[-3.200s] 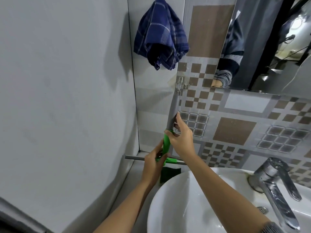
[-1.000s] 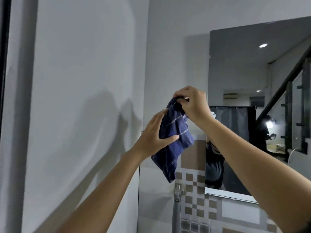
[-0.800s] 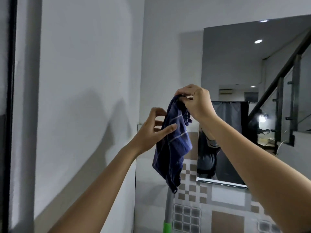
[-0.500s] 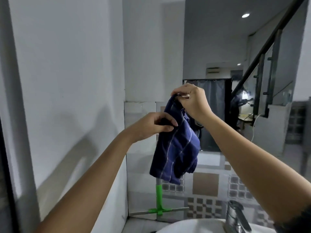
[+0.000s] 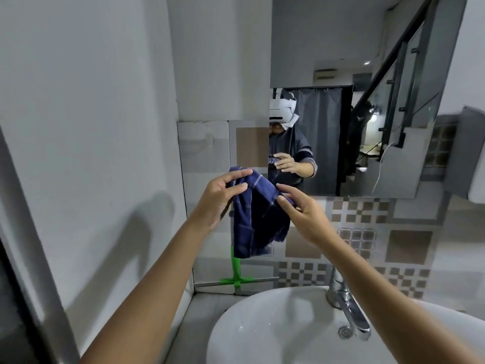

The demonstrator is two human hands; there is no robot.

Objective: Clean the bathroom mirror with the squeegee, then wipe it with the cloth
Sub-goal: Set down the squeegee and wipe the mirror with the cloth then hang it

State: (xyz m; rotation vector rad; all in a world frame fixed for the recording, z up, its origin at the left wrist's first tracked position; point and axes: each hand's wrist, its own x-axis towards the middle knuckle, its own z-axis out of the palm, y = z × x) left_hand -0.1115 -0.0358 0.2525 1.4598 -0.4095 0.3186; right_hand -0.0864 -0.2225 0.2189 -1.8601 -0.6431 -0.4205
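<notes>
A dark blue checked cloth hangs in front of the tiled wall, below the mirror's lower left corner. My left hand grips its upper left edge between thumb and fingers. My right hand pinches its upper right edge. The mirror fills the upper right and reflects the person with the cloth. The green-handled squeegee stands upright against the wall tiles behind the basin, its top hidden by the cloth.
A white round basin sits low in the middle with a chrome tap on its right. A plain white wall closes the left side. A grey box is fixed to the wall at far right.
The squeegee was left standing against the wall. Both hands lifted the cloth off its place high on the wall and brought it down to chest height, now spread between them.
</notes>
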